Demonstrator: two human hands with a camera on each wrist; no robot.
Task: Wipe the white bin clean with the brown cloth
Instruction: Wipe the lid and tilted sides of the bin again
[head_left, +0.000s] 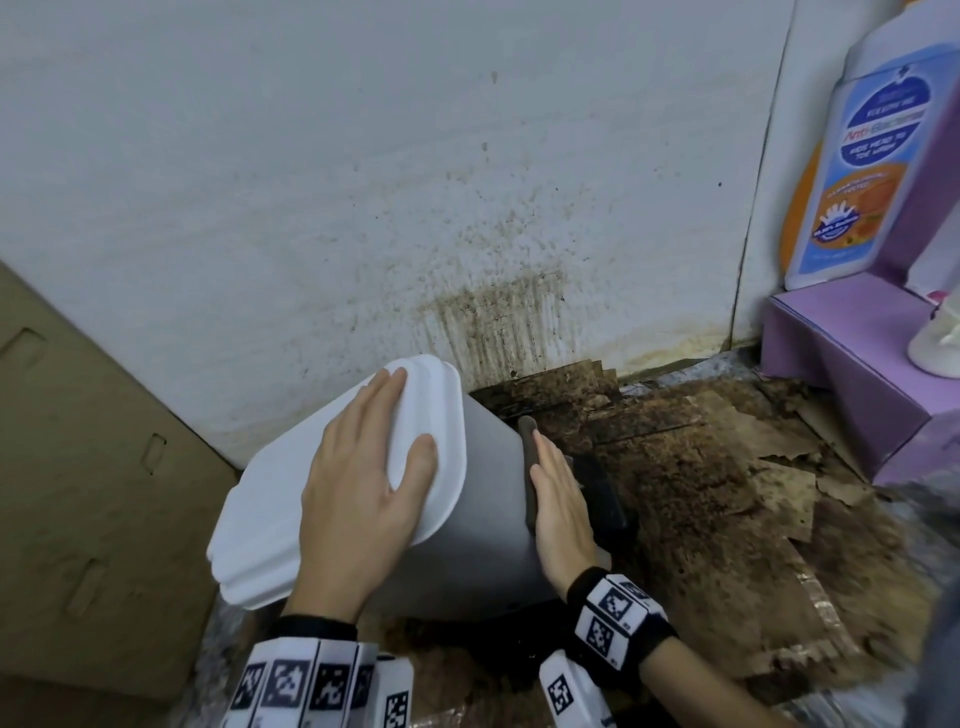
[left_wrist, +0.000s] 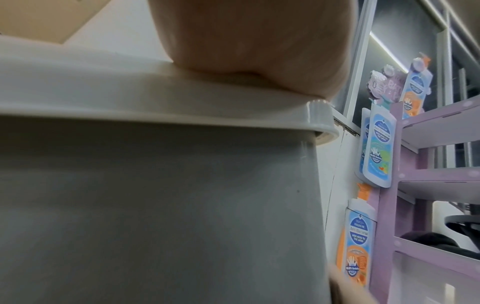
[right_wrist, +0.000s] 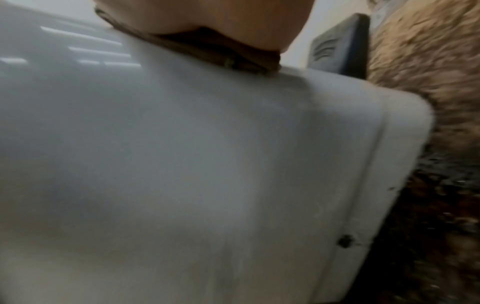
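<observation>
The white bin (head_left: 483, 525) stands tilted toward me and to the left on the dirty floor, its lid (head_left: 291, 499) closed. My left hand (head_left: 363, 478) lies flat on the lid with straight fingers; its palm (left_wrist: 254, 45) presses the lid edge. My right hand (head_left: 561, 499) lies flat against the bin's right side, fingers straight, pressing the brown cloth (head_left: 529, 467) onto the wall. In the right wrist view the cloth (right_wrist: 207, 51) shows under the palm on the bin's side (right_wrist: 207, 164). A black pedal (head_left: 605, 493) sticks out beyond the hand.
The white wall (head_left: 363, 182) behind is spattered with brown stains. Torn, soiled cardboard (head_left: 701, 467) covers the floor to the right. A purple display shelf (head_left: 852, 364) with soap-bottle cutouts stands at right. Flat brown cardboard (head_left: 93, 467) leans at left.
</observation>
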